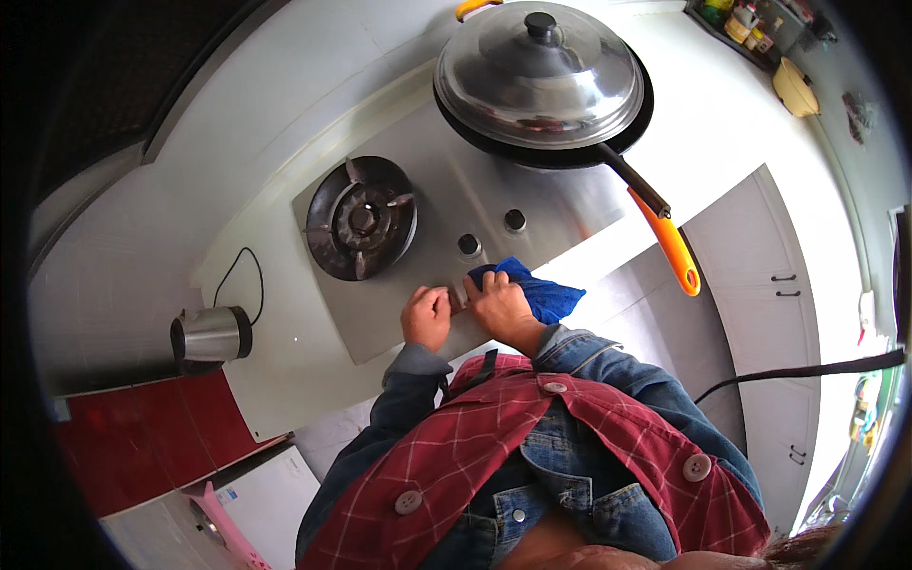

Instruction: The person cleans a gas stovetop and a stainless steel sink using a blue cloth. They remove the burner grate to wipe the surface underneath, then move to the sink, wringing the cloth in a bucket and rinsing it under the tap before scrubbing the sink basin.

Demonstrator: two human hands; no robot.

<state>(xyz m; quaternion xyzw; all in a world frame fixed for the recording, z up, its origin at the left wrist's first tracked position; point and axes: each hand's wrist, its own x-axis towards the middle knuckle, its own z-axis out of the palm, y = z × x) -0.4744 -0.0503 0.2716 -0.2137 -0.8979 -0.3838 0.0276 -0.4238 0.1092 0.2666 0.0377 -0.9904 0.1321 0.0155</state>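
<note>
My right hand point(499, 306) is closed on a blue cloth point(548, 292), which lies bunched at the front edge of the stainless steel gas cooktop point(442, 206). My left hand point(427, 315) rests just to the left of it, on the cooktop's front part, its fingers curled; whether it holds anything cannot be told. Beyond my hands are two black control knobs point(469, 245). A gas burner with a black drip pan point(362, 218) is at the left of the cooktop. At the back right sits a black pan point(630, 153) under a domed metal lid point(541, 78).
An orange handle point(666, 242) and the dark pan handle point(634, 178) jut over the counter's front edge. A steel electric kettle point(214, 333) with a black cord stands on the left counter point(285, 385). Bottles point(741, 23) and a yellow bowl point(796, 89) are at the far right.
</note>
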